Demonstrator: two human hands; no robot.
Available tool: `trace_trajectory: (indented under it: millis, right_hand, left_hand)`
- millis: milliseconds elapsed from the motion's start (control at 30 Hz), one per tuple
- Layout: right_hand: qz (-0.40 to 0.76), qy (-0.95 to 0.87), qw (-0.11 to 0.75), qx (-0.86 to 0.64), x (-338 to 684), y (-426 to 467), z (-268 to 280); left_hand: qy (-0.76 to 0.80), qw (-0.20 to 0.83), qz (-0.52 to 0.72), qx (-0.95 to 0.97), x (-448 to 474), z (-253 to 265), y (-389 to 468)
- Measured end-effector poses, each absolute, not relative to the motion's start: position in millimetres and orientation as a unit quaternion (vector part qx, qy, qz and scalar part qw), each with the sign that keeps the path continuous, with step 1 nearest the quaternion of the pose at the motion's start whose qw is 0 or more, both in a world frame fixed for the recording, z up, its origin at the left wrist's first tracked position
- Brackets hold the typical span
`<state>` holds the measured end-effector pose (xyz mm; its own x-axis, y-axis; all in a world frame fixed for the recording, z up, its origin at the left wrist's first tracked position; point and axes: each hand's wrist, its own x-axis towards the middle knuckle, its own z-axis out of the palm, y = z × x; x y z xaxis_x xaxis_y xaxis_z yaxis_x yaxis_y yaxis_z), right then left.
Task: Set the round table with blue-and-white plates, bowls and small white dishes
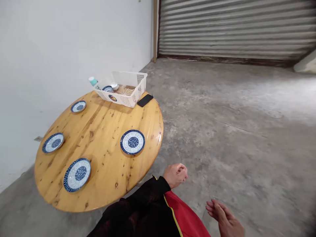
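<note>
My left hand (175,175) is off the right front edge of the round wooden table (103,144), over the floor. Its fingers are curled in, with no object seen in them. Lower right, my right hand (225,218) hangs over the floor with loosely bent fingers and nothing held. The closest plate to my left hand is a blue-and-white plate (133,142) near the table's right side. More such plates lie around the table: one at the front (77,174), a left plate (53,142) and a far plate (78,106).
At the table's far side stands a white plastic basket (125,99) with small dishes (108,89) inside. A teal bottle (93,81) with a white cap is beside it. A black phone (145,100) lies to its right. Beyond are a white wall and a roller shutter (232,29).
</note>
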<state>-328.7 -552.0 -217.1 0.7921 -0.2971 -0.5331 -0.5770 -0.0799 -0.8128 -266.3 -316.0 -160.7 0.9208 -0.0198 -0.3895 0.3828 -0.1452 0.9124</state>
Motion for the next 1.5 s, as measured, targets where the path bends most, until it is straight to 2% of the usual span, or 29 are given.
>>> trace_trajectory:
  millis: [133,300,500,700,833,1167,1500]
  right_hand:
    - [0.135,0.284,0.614,-0.724,-277,-547,-214]
    - [0.222,0.206,0.604,-0.738,-216,-529,-213]
    - [0.299,0.107,0.596,-0.737,-101,-510,-210]
    - [0.339,-0.007,0.588,-0.734,26,-487,-193]
    - [0.348,-0.055,0.58,-0.734,87,-479,-187]
    - [0.46,-0.147,0.542,-0.688,140,-419,-175]
    - [0.407,-0.213,0.573,-0.678,207,-319,-127]
  left_hand:
    - [0.162,0.65,-0.14,0.729,-238,-156,-317]
    - [0.23,0.645,-0.107,0.721,-221,-154,-313]
    - [0.327,0.648,-0.005,0.688,-179,-163,-310]
    - [0.402,0.643,0.111,0.642,-105,-156,-316]
    - [0.434,0.63,0.141,0.628,-64,-148,-327]
    - [0.527,0.579,0.219,0.582,-44,-141,-317]
    - [0.515,0.507,0.338,0.604,-24,-112,-219]
